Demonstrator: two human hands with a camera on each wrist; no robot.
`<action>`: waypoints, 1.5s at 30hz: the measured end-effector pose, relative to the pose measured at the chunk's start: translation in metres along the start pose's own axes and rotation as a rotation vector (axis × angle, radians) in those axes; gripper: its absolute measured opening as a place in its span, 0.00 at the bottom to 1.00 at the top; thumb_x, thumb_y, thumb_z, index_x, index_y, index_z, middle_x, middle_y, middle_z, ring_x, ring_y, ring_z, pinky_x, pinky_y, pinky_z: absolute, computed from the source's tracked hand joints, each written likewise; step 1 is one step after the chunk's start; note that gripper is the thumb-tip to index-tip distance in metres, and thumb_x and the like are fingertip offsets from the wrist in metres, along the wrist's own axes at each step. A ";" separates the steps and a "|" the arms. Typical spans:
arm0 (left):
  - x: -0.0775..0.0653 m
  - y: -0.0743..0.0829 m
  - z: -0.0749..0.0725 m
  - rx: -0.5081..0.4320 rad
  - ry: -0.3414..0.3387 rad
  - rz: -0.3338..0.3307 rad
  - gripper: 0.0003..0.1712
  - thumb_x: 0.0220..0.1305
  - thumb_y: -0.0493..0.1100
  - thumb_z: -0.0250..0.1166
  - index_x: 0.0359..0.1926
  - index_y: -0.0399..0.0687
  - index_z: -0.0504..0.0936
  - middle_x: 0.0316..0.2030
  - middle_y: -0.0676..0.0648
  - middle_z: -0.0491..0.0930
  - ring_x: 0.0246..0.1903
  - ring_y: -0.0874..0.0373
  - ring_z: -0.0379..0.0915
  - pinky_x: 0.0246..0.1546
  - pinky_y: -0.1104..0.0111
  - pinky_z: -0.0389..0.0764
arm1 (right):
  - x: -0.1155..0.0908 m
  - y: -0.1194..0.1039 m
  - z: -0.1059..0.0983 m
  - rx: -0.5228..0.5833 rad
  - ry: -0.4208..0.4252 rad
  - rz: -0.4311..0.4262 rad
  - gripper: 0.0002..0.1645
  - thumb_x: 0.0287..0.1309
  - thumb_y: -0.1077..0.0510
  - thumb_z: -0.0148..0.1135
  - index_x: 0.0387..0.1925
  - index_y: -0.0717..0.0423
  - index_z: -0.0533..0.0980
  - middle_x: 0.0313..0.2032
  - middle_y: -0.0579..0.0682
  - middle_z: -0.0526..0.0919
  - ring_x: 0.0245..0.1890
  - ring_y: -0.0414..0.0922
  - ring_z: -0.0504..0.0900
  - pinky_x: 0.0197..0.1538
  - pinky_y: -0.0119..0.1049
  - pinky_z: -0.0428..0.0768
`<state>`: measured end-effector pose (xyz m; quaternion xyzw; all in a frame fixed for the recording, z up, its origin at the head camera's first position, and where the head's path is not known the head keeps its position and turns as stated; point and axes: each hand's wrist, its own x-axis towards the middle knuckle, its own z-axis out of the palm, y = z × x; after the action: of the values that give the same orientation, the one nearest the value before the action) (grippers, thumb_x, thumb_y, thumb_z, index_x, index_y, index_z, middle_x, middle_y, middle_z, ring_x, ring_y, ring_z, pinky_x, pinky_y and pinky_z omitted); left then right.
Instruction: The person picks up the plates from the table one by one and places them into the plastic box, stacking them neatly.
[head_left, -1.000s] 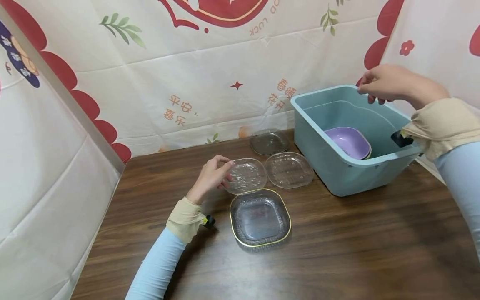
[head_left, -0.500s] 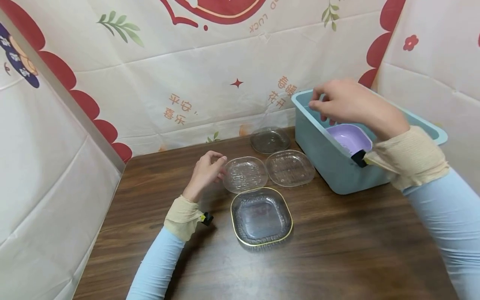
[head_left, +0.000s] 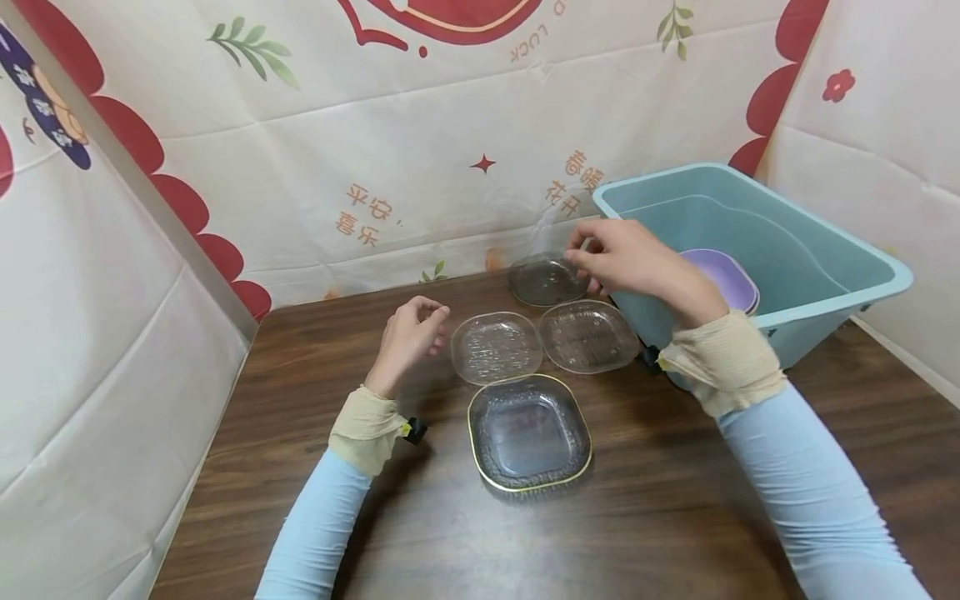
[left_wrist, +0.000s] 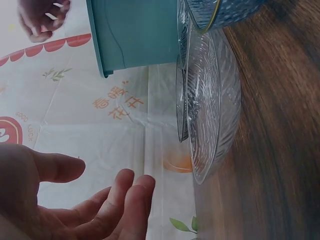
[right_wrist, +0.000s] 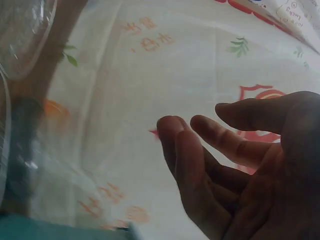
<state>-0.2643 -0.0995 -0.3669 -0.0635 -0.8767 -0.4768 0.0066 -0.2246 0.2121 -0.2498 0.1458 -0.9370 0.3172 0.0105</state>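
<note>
My left hand (head_left: 408, 337) hovers with loosely bent fingers just left of a clear ribbed plate (head_left: 497, 348); the left wrist view shows nothing between thumb and fingers. Raised over the back right part of the table, my right hand (head_left: 637, 262) is also without anything in its grasp, its fingers relaxed. It overlaps the edge of a dark smoky plate (head_left: 546, 283) in the head view. A second clear plate (head_left: 588, 337) lies below that hand. Closer to me sits a deeper, square, see-through dish with a gold rim (head_left: 530, 433).
A blue-green plastic bin (head_left: 817, 242) stands at the right, with a purple bowl (head_left: 726, 275) inside, partly hidden by the bin's wall. A printed white cloth (head_left: 420, 142) hangs behind the wooden table (head_left: 300, 400).
My right hand has come from above the bin leftward and down, toward the plates, holding nothing. My left hand has drawn back slightly from the clear ribbed plate. The dishes stay put.
</note>
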 end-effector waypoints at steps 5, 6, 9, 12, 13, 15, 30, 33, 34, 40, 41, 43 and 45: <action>0.000 -0.002 0.001 -0.004 -0.015 -0.006 0.20 0.74 0.53 0.59 0.56 0.45 0.80 0.42 0.33 0.89 0.36 0.39 0.89 0.30 0.60 0.91 | 0.005 0.022 0.025 0.105 -0.009 0.021 0.10 0.76 0.57 0.56 0.45 0.61 0.77 0.30 0.54 0.85 0.22 0.44 0.84 0.26 0.36 0.87; 0.000 -0.002 0.001 -0.002 -0.013 -0.008 0.20 0.75 0.53 0.59 0.56 0.45 0.80 0.42 0.34 0.89 0.36 0.39 0.89 0.32 0.58 0.92 | 0.006 0.026 0.029 0.117 -0.010 0.029 0.10 0.76 0.57 0.55 0.45 0.61 0.77 0.30 0.55 0.85 0.23 0.45 0.84 0.26 0.36 0.87; 0.000 -0.003 0.000 0.022 -0.011 -0.020 0.21 0.74 0.54 0.59 0.57 0.46 0.80 0.42 0.35 0.90 0.36 0.41 0.90 0.32 0.58 0.92 | 0.010 0.036 0.036 0.142 -0.014 0.042 0.11 0.76 0.57 0.55 0.46 0.61 0.77 0.31 0.55 0.86 0.24 0.45 0.84 0.26 0.35 0.87; 0.000 -0.005 -0.004 0.092 -0.032 -0.051 0.23 0.74 0.58 0.58 0.57 0.48 0.80 0.42 0.38 0.90 0.36 0.44 0.90 0.32 0.62 0.91 | 0.014 0.043 0.040 0.166 -0.017 0.059 0.11 0.76 0.57 0.55 0.46 0.62 0.77 0.31 0.56 0.86 0.24 0.45 0.84 0.26 0.36 0.87; 0.001 -0.006 -0.006 0.117 -0.040 -0.064 0.24 0.73 0.59 0.58 0.57 0.48 0.80 0.42 0.39 0.90 0.36 0.46 0.90 0.33 0.63 0.90 | 0.015 0.045 0.041 0.172 -0.013 0.062 0.11 0.76 0.57 0.55 0.46 0.62 0.78 0.31 0.57 0.86 0.24 0.45 0.84 0.27 0.38 0.88; 0.002 -0.009 -0.010 0.164 -0.053 -0.089 0.25 0.73 0.61 0.58 0.57 0.48 0.80 0.42 0.40 0.90 0.36 0.48 0.90 0.34 0.63 0.90 | 0.017 0.048 0.041 0.180 -0.003 0.070 0.11 0.75 0.57 0.56 0.45 0.62 0.78 0.31 0.57 0.86 0.24 0.44 0.84 0.28 0.40 0.89; 0.005 -0.022 -0.002 0.234 -0.181 -0.164 0.25 0.74 0.60 0.58 0.54 0.45 0.81 0.37 0.42 0.87 0.31 0.51 0.87 0.29 0.63 0.91 | 0.015 0.048 0.038 0.215 -0.028 0.058 0.13 0.76 0.57 0.56 0.48 0.65 0.77 0.32 0.58 0.87 0.24 0.45 0.85 0.27 0.39 0.89; 0.004 -0.023 0.003 0.214 -0.214 -0.162 0.24 0.74 0.59 0.58 0.53 0.44 0.81 0.36 0.41 0.85 0.30 0.50 0.86 0.27 0.63 0.90 | 0.015 0.049 0.038 0.210 -0.013 0.068 0.13 0.76 0.56 0.56 0.49 0.64 0.78 0.32 0.58 0.87 0.25 0.44 0.85 0.27 0.39 0.89; 0.004 -0.023 0.005 0.209 -0.224 -0.161 0.24 0.74 0.59 0.58 0.53 0.44 0.81 0.35 0.41 0.85 0.29 0.50 0.86 0.26 0.64 0.90 | 0.015 0.049 0.038 0.208 -0.011 0.067 0.13 0.76 0.56 0.56 0.48 0.64 0.78 0.32 0.58 0.87 0.25 0.44 0.85 0.27 0.39 0.89; 0.000 -0.021 0.014 0.160 -0.283 -0.176 0.26 0.75 0.58 0.59 0.57 0.41 0.77 0.32 0.42 0.84 0.26 0.52 0.84 0.25 0.63 0.90 | 0.016 0.048 0.041 0.211 -0.028 0.068 0.12 0.76 0.57 0.56 0.47 0.64 0.78 0.32 0.58 0.87 0.25 0.46 0.86 0.27 0.40 0.89; -0.001 -0.021 0.016 0.148 -0.288 -0.177 0.26 0.75 0.57 0.59 0.57 0.40 0.77 0.32 0.42 0.84 0.25 0.52 0.84 0.25 0.63 0.90 | 0.017 0.048 0.041 0.207 -0.032 0.070 0.12 0.76 0.57 0.56 0.47 0.64 0.78 0.32 0.59 0.87 0.25 0.46 0.86 0.28 0.40 0.89; -0.003 -0.020 0.020 0.127 -0.291 -0.175 0.25 0.74 0.56 0.61 0.56 0.39 0.76 0.31 0.42 0.84 0.24 0.52 0.84 0.24 0.62 0.90 | 0.017 0.049 0.042 0.204 -0.040 0.074 0.12 0.76 0.57 0.55 0.47 0.64 0.77 0.34 0.61 0.87 0.26 0.47 0.87 0.28 0.41 0.89; -0.004 -0.020 0.024 0.109 -0.282 -0.176 0.24 0.73 0.54 0.62 0.56 0.39 0.76 0.29 0.42 0.83 0.22 0.52 0.84 0.24 0.62 0.90 | 0.017 0.050 0.043 0.210 -0.043 0.080 0.12 0.76 0.57 0.56 0.48 0.64 0.77 0.34 0.61 0.87 0.26 0.47 0.87 0.29 0.43 0.90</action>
<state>-0.2614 -0.0906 -0.3964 -0.0522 -0.8956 -0.4137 -0.1549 -0.2519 0.2194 -0.3119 0.1156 -0.9036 0.4108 -0.0376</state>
